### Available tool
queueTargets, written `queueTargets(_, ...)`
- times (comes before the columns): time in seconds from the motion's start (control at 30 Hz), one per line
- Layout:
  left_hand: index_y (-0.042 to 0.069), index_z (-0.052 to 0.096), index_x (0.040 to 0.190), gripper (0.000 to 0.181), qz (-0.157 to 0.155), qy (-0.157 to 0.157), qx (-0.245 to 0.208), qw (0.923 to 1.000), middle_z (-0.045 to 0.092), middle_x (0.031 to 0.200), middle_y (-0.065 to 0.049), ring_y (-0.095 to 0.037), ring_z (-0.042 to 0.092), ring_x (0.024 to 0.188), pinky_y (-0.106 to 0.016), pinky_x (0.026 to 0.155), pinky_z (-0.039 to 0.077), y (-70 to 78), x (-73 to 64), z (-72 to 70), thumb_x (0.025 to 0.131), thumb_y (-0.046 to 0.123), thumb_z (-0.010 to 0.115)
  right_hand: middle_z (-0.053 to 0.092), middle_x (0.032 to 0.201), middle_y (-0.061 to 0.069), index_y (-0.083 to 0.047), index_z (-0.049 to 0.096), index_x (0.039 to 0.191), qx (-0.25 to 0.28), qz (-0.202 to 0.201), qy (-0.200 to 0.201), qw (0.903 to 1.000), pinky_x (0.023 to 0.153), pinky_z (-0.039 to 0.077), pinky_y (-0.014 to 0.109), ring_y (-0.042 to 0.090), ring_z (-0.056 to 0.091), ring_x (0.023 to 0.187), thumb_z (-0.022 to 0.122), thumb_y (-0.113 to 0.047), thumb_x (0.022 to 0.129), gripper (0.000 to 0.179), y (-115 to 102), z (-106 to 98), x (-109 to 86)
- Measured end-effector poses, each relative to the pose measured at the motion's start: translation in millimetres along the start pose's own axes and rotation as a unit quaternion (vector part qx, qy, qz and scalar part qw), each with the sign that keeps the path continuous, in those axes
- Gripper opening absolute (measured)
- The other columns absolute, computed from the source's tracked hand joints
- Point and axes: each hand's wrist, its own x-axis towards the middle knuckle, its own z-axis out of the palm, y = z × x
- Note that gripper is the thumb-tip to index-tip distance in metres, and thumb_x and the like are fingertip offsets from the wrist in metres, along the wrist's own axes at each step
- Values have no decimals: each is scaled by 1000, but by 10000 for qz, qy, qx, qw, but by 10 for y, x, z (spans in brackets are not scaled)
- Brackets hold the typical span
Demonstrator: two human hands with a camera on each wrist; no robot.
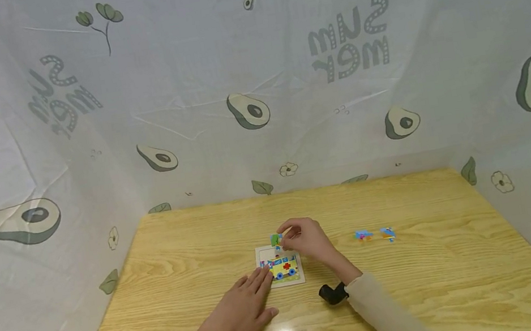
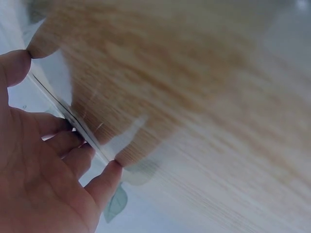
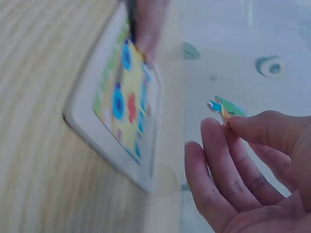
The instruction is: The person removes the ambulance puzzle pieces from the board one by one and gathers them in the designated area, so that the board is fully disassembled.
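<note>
A jigsaw puzzle in a white tray (image 1: 301, 281) lies on the table, its lower part filled with a yellow ambulance picture (image 1: 281, 268) bearing a red cross. My left hand (image 1: 247, 308) lies flat at the tray's left side, its outstretched fingertips on the picture's left edge; the left wrist view has that hand (image 2: 51, 165) against the tabletop. Thumb and fingertips of my right hand (image 1: 307, 238) pinch a green and blue puzzle piece (image 1: 275, 239) above the tray's upper part. In the right wrist view the piece (image 3: 232, 108) is raised off the tray, with a blue tab sticking out.
Two more puzzle pieces, one blue and pink (image 1: 362, 235) and one blue and orange (image 1: 388, 233), lie on the wooden table (image 1: 445, 264) to the right. A black object (image 1: 333, 294) shows by the right wrist. A pale printed curtain (image 1: 202, 83) hangs around the table.
</note>
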Motion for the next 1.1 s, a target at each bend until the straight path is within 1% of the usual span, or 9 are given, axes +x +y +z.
queueTargets(0.1,6,33,165,74,-12,4,-45,10000,32,174,-11,-28,34,161,-49,127,38,-2,5,8,110,54,43,78,94,16,-5,78,113,221,31,47,9997,77,67,42,29,78,83,73,-5,96,18,30,-160,-13)
queueTargets(0.23,6,32,165,74,-14,-29,-92,10000,31,174,-11,-28,33,161,-50,128,37,-6,6,-2,110,54,43,76,104,22,0,77,118,525,145,59,9985,86,66,51,28,79,89,74,-5,96,22,63,-393,-40)
queueTargets(0.33,6,32,165,74,-9,-25,-106,9999,30,174,-12,-28,33,161,-50,128,37,-3,1,-12,110,53,43,75,109,27,4,74,122,667,217,31,9975,89,65,52,32,79,93,74,-5,97,27,114,-556,-63)
queueTargets(0.4,6,32,165,74,-9,-6,-94,10000,31,174,-12,-28,33,161,-49,128,37,-1,-3,-12,110,53,43,76,109,27,5,73,124,695,272,2,9972,90,65,52,34,79,95,74,-6,97,29,155,-650,-80)
queueTargets(0.53,6,32,165,74,-18,3,-76,10000,31,174,-11,-27,33,161,-49,128,37,3,-10,-5,110,54,43,78,108,25,4,73,125,547,340,-102,9979,90,65,52,33,79,96,74,-7,97,29,231,-801,-117)
queueTargets(0.67,6,31,166,74,-12,-41,-116,9999,30,174,-11,-27,32,161,-49,128,37,2,-15,9,110,54,41,79,106,23,4,74,123,464,473,-175,9976,90,65,51,38,78,98,74,-5,97,28,316,-920,-144)
queueTargets(0.77,7,29,167,74,-15,-107,-160,9998,28,175,-10,-27,31,162,-50,128,37,-4,-10,20,111,55,40,79,104,22,3,75,123,331,579,-211,9976,86,66,49,41,78,98,74,-6,97,28,387,-993,-160)
queueTargets(0.9,7,28,167,75,-24,-174,-173,9997,26,176,-10,-27,29,163,-50,128,37,-12,-7,15,111,54,40,80,101,22,5,74,124,92,638,-256,9976,81,67,45,39,79,92,73,-7,97,29,461,-1065,-186)
queueTargets(1.1,7,28,167,74,-47,-197,-172,9996,26,175,-11,-27,29,163,-50,128,37,-8,-11,-3,111,54,41,81,99,22,6,74,123,-4,855,-300,9959,78,67,41,34,80,87,73,-6,97,28,512,-1136,-222)
